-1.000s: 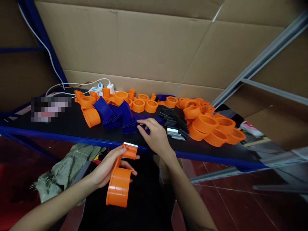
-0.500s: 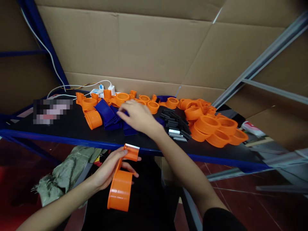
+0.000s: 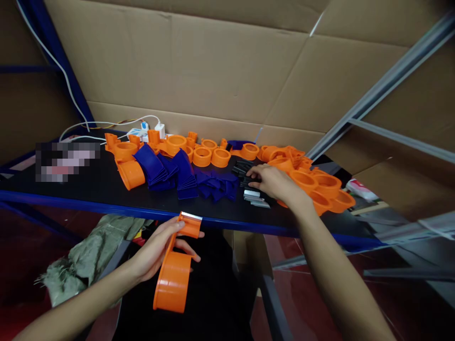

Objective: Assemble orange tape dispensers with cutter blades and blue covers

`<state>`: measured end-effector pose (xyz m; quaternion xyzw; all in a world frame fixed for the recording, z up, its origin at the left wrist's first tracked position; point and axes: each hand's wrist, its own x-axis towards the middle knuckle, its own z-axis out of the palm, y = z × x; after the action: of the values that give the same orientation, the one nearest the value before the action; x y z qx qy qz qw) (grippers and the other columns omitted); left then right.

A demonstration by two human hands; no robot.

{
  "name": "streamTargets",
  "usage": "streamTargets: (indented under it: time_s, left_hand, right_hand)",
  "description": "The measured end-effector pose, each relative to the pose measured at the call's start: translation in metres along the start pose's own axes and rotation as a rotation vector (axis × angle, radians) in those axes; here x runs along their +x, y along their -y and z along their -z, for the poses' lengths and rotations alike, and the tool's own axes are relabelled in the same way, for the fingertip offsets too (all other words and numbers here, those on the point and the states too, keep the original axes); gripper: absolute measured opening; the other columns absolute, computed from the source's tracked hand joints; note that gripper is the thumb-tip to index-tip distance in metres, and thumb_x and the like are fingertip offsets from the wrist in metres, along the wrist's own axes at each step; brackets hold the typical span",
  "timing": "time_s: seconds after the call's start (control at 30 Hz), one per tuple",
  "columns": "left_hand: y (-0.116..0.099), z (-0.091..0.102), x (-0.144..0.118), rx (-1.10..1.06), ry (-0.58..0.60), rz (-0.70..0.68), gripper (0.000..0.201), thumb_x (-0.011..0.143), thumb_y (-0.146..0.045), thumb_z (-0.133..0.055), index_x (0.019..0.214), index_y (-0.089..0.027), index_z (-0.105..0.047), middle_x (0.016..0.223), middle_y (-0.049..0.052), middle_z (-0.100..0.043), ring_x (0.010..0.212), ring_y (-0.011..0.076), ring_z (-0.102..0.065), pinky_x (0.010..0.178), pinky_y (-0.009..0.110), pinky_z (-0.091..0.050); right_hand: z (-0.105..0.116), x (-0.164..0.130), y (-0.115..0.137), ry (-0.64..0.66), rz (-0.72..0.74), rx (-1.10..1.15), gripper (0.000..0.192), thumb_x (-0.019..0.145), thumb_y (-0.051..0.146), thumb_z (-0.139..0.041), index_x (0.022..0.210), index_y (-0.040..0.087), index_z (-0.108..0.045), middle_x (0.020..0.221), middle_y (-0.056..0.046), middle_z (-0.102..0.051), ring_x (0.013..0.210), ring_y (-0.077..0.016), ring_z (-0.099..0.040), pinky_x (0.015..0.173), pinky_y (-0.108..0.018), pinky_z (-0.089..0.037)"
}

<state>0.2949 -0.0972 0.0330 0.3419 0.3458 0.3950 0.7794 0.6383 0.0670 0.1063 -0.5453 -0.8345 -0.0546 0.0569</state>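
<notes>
Fingers of the left hand (image 3: pixel 156 248) wrap the neck of an orange dispenser (image 3: pixel 175 270), held below the table edge (image 3: pixel 106 204), just in front of it. Its long axis runs near to far: the round drum hangs toward the person, the toothed blade end (image 3: pixel 191 217) points up and away at the table.

Beyond the edge, the right hand (image 3: pixel 275 182) lies on the black strips (image 3: pixel 249 173), fingers loosely curled over them; whether it has pinched one I cannot tell. Blue plates (image 3: pixel 170 173) lie just left of the strips, orange rings (image 3: pixel 320 187) just right of the hand, more rings (image 3: pixel 202 154) behind near the cardboard wall.

By my judgement, the step in hand is fetching a small black part for the held dispenser. The next move calls for separating a single strip from the heap, then bringing it to the blade end while the left hand keeps the dispenser steady and turned so the fitting spot faces up.
</notes>
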Motion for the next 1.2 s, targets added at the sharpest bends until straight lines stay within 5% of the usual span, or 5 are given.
streamTargets:
  time_s: [0.27,0.5,0.67,0.93,1.2]
  left_hand:
    - [-0.002,0.001,0.0,-0.009,-0.006,-0.024,0.035,0.094,-0.044,-0.055,0.114,-0.015,-0.06,0.135,0.023,-0.061,0.076,0.0283,-0.074,0.062,0.044,-0.062]
    - [0.0,-0.008,-0.004,-0.049,-0.046,-0.109,0.034,0.094,-0.038,-0.059,0.122,-0.018,-0.057,0.135,0.02,-0.061,0.095,0.0347,-0.074,0.076,0.049,-0.061]
    - [0.006,-0.008,-0.005,-0.113,-0.059,-0.119,0.041,0.092,-0.038,-0.063,0.128,-0.019,-0.053,0.12,0.018,-0.07,0.101,0.0367,-0.072,0.082,0.051,-0.059]
    - [0.004,-0.002,-0.004,-0.128,-0.102,-0.177,0.041,0.093,-0.035,-0.062,0.13,-0.021,-0.051,0.104,0.012,-0.076,0.097,0.031,-0.074,0.086,0.045,-0.058]
    - [0.006,0.0,-0.004,-0.109,-0.116,-0.212,0.039,0.093,-0.033,-0.063,0.128,-0.023,-0.052,0.106,0.009,-0.075,0.093,0.0285,-0.075,0.084,0.042,-0.058]
  right_hand:
    - [0.007,-0.004,0.016,-0.158,0.066,0.086,0.016,0.08,0.022,-0.066,0.096,0.019,-0.067,0.098,-0.007,-0.067,0.088,-0.0225,-0.062,0.076,-0.033,-0.049]
    - [0.03,-0.042,0.12,-0.162,0.329,0.53,0.021,0.09,0.023,-0.061,0.11,0.022,-0.065,0.106,-0.005,-0.068,0.09,-0.0182,-0.064,0.079,-0.031,-0.053]
    - [0.012,-0.056,0.174,-0.173,0.41,0.591,0.025,0.094,0.021,-0.057,0.117,0.025,-0.068,0.111,-0.008,-0.065,0.106,-0.0207,-0.061,0.089,-0.036,-0.053]
    - [-0.026,-0.046,0.205,-0.305,0.275,0.726,0.023,0.094,0.024,-0.061,0.115,0.026,-0.071,0.102,-0.006,-0.06,0.092,-0.017,-0.06,0.079,-0.031,-0.054]
    - [-0.028,-0.052,0.216,-0.426,0.226,0.788,0.011,0.093,0.02,-0.062,0.101,0.021,-0.07,0.099,-0.006,-0.064,0.09,-0.0168,-0.064,0.082,-0.03,-0.054]
